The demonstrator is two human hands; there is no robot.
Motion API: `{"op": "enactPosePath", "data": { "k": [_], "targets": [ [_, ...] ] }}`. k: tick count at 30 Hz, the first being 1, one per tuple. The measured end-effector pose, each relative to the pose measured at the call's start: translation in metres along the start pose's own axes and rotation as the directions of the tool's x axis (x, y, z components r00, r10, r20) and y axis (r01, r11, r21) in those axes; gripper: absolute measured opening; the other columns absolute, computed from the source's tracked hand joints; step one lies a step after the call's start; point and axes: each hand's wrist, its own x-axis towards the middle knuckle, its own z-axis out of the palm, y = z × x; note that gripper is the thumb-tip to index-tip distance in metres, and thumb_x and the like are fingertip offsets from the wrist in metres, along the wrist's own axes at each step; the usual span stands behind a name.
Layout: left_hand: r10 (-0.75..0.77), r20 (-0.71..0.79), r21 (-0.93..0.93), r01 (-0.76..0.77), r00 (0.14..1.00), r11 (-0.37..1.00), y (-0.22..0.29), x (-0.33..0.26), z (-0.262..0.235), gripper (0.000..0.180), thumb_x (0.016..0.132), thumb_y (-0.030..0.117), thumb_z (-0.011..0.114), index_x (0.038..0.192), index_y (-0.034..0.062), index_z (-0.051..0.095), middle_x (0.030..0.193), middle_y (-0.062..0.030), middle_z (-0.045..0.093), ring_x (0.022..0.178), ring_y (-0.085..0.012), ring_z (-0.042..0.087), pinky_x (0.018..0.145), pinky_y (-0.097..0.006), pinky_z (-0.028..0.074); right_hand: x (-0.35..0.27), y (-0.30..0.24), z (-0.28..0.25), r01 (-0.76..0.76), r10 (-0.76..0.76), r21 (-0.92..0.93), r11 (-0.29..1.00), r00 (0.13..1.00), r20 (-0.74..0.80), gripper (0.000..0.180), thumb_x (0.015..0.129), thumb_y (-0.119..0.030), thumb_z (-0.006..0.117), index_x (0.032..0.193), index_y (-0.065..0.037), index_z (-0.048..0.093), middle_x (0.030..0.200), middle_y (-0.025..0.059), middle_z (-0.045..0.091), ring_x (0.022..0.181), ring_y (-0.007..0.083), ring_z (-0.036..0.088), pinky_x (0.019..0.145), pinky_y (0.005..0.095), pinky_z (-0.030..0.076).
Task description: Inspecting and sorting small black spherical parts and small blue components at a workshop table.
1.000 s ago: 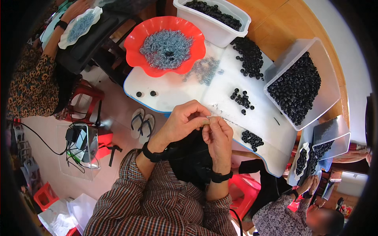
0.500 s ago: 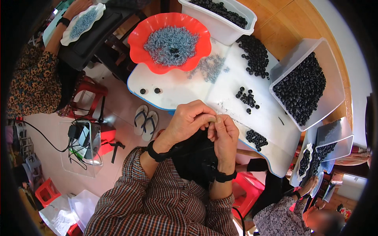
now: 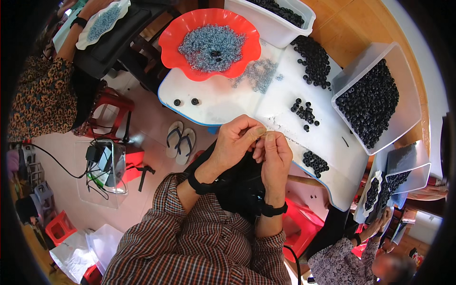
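My left hand and my right hand meet over my lap, just off the near edge of the white table. On both, thumb and forefinger are pinched and the fingertips nearly touch. Whatever lies between them is too small or hidden to name. Close to my right hand, a cluster of small black ring-shaped parts lies on the table. Farther back is a looser group of black parts. Beyond my left hand, a red wavy-rimmed bowl holds small clear bluish rings with a few black parts on top.
Two single black parts lie at the table's left. A white tub and a tilted clear bin hold many more. Clear rings are scattered beside the bowl. Other people sit left and lower right; slippers lie on the floor.
The whole view has shifted slightly, so the table and bowl appear a little higher and farther right. Both hands stay pinched together, with the fingers slightly repositioned.
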Motion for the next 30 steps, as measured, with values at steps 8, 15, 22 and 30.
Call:
{"op": "enactPosePath", "data": {
  "k": [8,15,22,30],
  "targets": [
    [0.107,-0.050,0.053,-0.105,0.993,0.993,-0.003,-0.001,0.004,0.011,0.094,0.008,0.063,0.090,-0.0026,0.064,0.075,-0.0024,0.060,0.060,-0.0046,0.055,0.052,-0.020,0.046,0.000,0.002,0.000,0.007,-0.007,0.049,0.999,1.000,0.004,0.019,0.101,-0.019,0.053,0.093,-0.003,0.057,0.077,0.0006,0.058,0.061,0.0054,0.051,0.054,0.0179,0.039],
    [0.207,-0.033,0.164,-0.199,0.978,0.966,-0.004,-0.002,0.006,0.012,0.095,0.009,0.061,0.092,-0.0025,0.065,0.080,-0.0016,0.060,0.064,-0.0040,0.055,0.055,-0.019,0.045,-0.003,0.002,-0.002,0.013,-0.014,-0.047,0.999,0.999,-0.034,0.013,0.100,-0.013,0.053,0.093,-0.002,0.057,0.078,0.0014,0.059,0.064,0.0057,0.052,0.056,0.0183,0.041],
    [0.119,-0.130,0.193,-0.093,0.984,0.977,-0.003,-0.004,0.010,0.014,0.095,0.011,0.062,0.090,-0.0023,0.064,0.069,-0.0002,0.061,0.059,-0.0026,0.051,0.051,-0.019,0.042,-0.003,0.010,0.002,0.275,-0.327,-0.492,0.826,0.945,-0.022,0.006,0.095,-0.005,0.057,0.094,0.000,0.055,0.077,0.0057,0.058,0.065,0.0125,0.054,0.059,0.0268,0.046],
    [0.067,-0.206,0.254,-0.012,0.976,0.967,-0.003,-0.002,0.010,0.021,0.092,0.017,0.066,0.083,-0.0030,0.064,0.065,-0.0040,0.062,0.056,-0.0063,0.054,0.050,-0.024,0.044,0.002,0.010,0.004,0.513,-0.599,-0.738,0.439,0.779,0.185,0.012,0.087,0.004,0.061,0.097,0.001,0.054,0.085,0.0164,0.056,0.069,0.0304,0.058,0.059,0.0380,0.046]
  ]
}}
